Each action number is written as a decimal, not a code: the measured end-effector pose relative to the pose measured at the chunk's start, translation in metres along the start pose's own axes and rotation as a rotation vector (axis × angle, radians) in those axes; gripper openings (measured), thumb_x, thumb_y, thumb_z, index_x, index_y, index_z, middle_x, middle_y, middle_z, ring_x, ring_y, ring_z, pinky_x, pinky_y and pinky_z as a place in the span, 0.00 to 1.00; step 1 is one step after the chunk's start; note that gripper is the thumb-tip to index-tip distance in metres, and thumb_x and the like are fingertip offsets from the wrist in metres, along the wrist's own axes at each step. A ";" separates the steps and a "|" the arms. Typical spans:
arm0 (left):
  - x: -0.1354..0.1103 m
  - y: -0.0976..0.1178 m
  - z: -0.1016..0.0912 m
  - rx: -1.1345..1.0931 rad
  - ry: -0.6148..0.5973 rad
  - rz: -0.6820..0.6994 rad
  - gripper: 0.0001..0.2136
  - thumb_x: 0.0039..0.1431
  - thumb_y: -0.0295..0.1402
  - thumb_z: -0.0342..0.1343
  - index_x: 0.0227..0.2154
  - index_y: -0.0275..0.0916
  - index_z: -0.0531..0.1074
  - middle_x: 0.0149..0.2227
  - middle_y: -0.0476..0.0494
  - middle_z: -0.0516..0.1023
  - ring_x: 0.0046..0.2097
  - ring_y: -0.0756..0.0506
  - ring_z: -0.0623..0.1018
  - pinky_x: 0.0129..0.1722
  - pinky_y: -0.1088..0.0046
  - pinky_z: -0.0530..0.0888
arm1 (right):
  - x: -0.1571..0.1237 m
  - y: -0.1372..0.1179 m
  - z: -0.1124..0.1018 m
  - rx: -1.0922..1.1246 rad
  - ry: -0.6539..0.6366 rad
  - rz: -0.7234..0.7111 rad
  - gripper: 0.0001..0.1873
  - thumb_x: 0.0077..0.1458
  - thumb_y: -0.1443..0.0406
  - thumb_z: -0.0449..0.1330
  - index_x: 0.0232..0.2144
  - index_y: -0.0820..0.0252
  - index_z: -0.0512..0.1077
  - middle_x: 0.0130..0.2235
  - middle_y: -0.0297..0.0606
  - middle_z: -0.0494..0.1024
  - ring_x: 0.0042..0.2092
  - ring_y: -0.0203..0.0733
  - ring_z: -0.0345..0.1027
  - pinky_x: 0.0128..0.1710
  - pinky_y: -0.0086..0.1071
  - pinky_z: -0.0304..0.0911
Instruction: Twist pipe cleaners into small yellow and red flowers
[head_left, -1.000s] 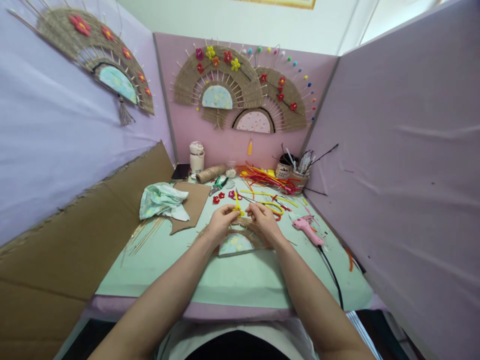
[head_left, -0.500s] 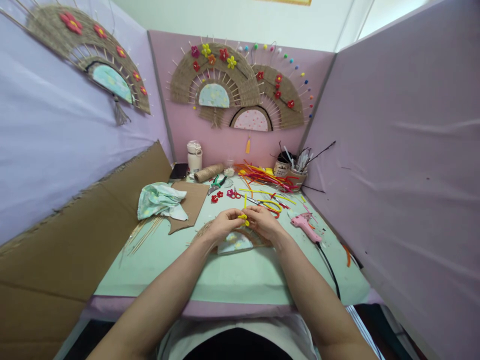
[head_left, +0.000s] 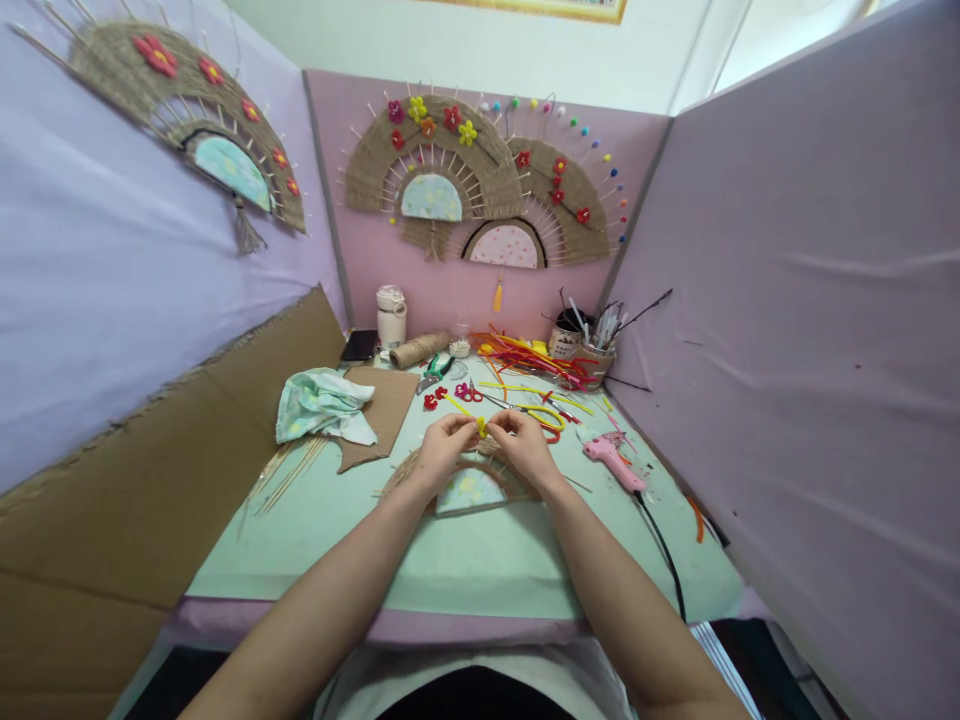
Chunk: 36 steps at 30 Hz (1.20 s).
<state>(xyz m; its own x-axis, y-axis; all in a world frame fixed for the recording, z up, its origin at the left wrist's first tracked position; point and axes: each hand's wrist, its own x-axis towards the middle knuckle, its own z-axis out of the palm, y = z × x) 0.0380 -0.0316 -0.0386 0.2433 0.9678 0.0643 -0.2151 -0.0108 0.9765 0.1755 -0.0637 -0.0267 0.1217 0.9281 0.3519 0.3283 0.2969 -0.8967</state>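
Observation:
Between my two hands is a yellow pipe cleaner, partly curled into small loops, with a straight end sticking out toward the upper left. My left hand pinches it from one side. My right hand pinches it from the other, fingertips close to the left ones. Beneath both hands lies a small twine-woven fan with a half-round patterned cloth piece at its base. Just beyond my hands are red pipe-cleaner flowers and yellow-handled scissors.
At right lies a pink glue gun with a black cord. Cardboard, a crumpled cloth and thin sticks are on the left. Along the back stand a white bottle, a twine roll, loose pipe cleaners and a jar.
The pipe cleaner has turned in my fingers: its straight end pointed up and now leans to the upper left. My hands have shifted slightly around it.

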 end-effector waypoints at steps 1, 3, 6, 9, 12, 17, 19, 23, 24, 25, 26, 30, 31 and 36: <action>0.000 -0.001 -0.001 0.044 -0.010 0.027 0.13 0.44 0.38 0.60 0.29 0.34 0.72 0.28 0.45 0.75 0.31 0.49 0.75 0.36 0.71 0.71 | 0.000 0.001 0.001 -0.070 0.020 -0.052 0.06 0.47 0.62 0.57 0.23 0.59 0.68 0.26 0.33 0.71 0.29 0.36 0.62 0.31 0.30 0.57; 0.001 -0.002 -0.003 0.159 -0.012 0.112 0.11 0.45 0.38 0.58 0.28 0.35 0.72 0.28 0.46 0.75 0.32 0.48 0.74 0.35 0.72 0.70 | -0.001 0.003 0.002 -0.167 0.027 -0.138 0.06 0.49 0.63 0.56 0.24 0.58 0.68 0.26 0.34 0.71 0.30 0.37 0.62 0.33 0.31 0.57; 0.001 -0.003 -0.004 0.287 0.017 0.212 0.09 0.47 0.37 0.56 0.26 0.36 0.71 0.27 0.47 0.74 0.31 0.49 0.73 0.34 0.74 0.69 | -0.002 0.005 0.005 -0.187 0.022 -0.191 0.05 0.49 0.63 0.55 0.25 0.57 0.69 0.29 0.36 0.71 0.32 0.39 0.62 0.34 0.32 0.58; 0.000 -0.002 -0.004 0.303 0.020 0.233 0.09 0.48 0.37 0.55 0.27 0.36 0.72 0.28 0.47 0.75 0.32 0.49 0.73 0.34 0.74 0.69 | -0.003 0.005 0.006 -0.145 0.011 -0.174 0.05 0.49 0.63 0.56 0.28 0.56 0.71 0.31 0.36 0.73 0.33 0.39 0.64 0.35 0.32 0.58; -0.001 0.000 -0.003 0.290 -0.001 0.258 0.08 0.49 0.36 0.55 0.27 0.36 0.72 0.28 0.47 0.74 0.32 0.49 0.73 0.34 0.74 0.69 | -0.003 0.004 0.005 -0.126 0.001 -0.149 0.05 0.49 0.63 0.57 0.26 0.56 0.72 0.29 0.35 0.73 0.31 0.39 0.63 0.34 0.32 0.58; -0.003 0.003 -0.003 0.310 0.024 0.252 0.09 0.48 0.38 0.56 0.25 0.35 0.73 0.26 0.47 0.74 0.32 0.49 0.72 0.34 0.74 0.69 | -0.005 0.001 0.004 -0.080 0.073 -0.101 0.08 0.49 0.60 0.57 0.25 0.58 0.71 0.25 0.34 0.72 0.28 0.37 0.62 0.30 0.31 0.57; -0.003 0.002 -0.003 0.258 0.021 0.213 0.11 0.46 0.39 0.58 0.26 0.35 0.73 0.27 0.46 0.75 0.31 0.48 0.73 0.34 0.73 0.69 | -0.005 0.000 0.004 -0.032 0.085 -0.065 0.10 0.49 0.58 0.57 0.25 0.59 0.71 0.25 0.34 0.72 0.27 0.37 0.62 0.29 0.30 0.56; -0.001 -0.001 -0.002 0.071 -0.015 0.085 0.14 0.42 0.42 0.61 0.27 0.34 0.73 0.28 0.44 0.75 0.32 0.48 0.74 0.35 0.70 0.71 | -0.003 -0.001 0.006 0.108 0.078 0.032 0.11 0.45 0.57 0.60 0.25 0.60 0.70 0.24 0.33 0.71 0.27 0.35 0.60 0.28 0.29 0.56; -0.001 -0.001 -0.002 0.047 -0.018 0.061 0.15 0.41 0.42 0.62 0.27 0.34 0.73 0.28 0.44 0.75 0.31 0.48 0.74 0.35 0.70 0.71 | -0.002 -0.001 0.006 0.148 0.077 0.059 0.11 0.44 0.57 0.60 0.25 0.60 0.70 0.24 0.33 0.70 0.27 0.35 0.60 0.27 0.29 0.56; 0.000 -0.002 -0.002 0.038 -0.016 0.051 0.15 0.41 0.42 0.62 0.27 0.34 0.73 0.28 0.44 0.75 0.31 0.48 0.74 0.35 0.71 0.71 | -0.002 -0.001 0.006 0.184 0.072 0.083 0.11 0.44 0.58 0.61 0.25 0.60 0.70 0.24 0.33 0.70 0.27 0.35 0.60 0.27 0.29 0.56; 0.000 -0.002 -0.003 0.047 -0.012 0.055 0.15 0.42 0.42 0.62 0.27 0.34 0.73 0.28 0.44 0.75 0.31 0.48 0.74 0.35 0.71 0.71 | -0.001 -0.001 0.007 0.214 0.064 0.104 0.11 0.43 0.58 0.61 0.25 0.60 0.71 0.24 0.33 0.70 0.26 0.35 0.60 0.27 0.28 0.56; 0.000 -0.003 -0.005 0.186 0.035 0.183 0.12 0.45 0.40 0.60 0.27 0.35 0.73 0.28 0.46 0.75 0.32 0.49 0.73 0.36 0.73 0.69 | -0.001 0.000 0.007 0.264 0.029 0.161 0.10 0.42 0.59 0.62 0.25 0.60 0.72 0.24 0.32 0.70 0.26 0.34 0.60 0.27 0.28 0.56; 0.000 -0.002 -0.005 0.221 0.044 0.212 0.11 0.46 0.39 0.59 0.27 0.35 0.73 0.29 0.46 0.75 0.33 0.49 0.73 0.36 0.73 0.69 | -0.001 0.000 0.007 0.269 0.020 0.164 0.10 0.42 0.59 0.62 0.25 0.61 0.72 0.24 0.32 0.70 0.26 0.34 0.60 0.27 0.28 0.56; -0.001 0.001 -0.004 0.305 0.046 0.256 0.10 0.47 0.37 0.58 0.27 0.35 0.72 0.29 0.47 0.74 0.33 0.49 0.72 0.35 0.74 0.68 | -0.001 0.003 0.009 0.270 0.009 0.142 0.10 0.44 0.59 0.60 0.26 0.61 0.72 0.24 0.33 0.71 0.26 0.34 0.60 0.27 0.29 0.57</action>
<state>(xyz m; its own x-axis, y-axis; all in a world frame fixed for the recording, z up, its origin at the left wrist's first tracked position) 0.0333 -0.0318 -0.0386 0.1744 0.9342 0.3111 0.0293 -0.3207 0.9467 0.1675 -0.0617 -0.0321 0.1576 0.9628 0.2195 0.0467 0.2148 -0.9755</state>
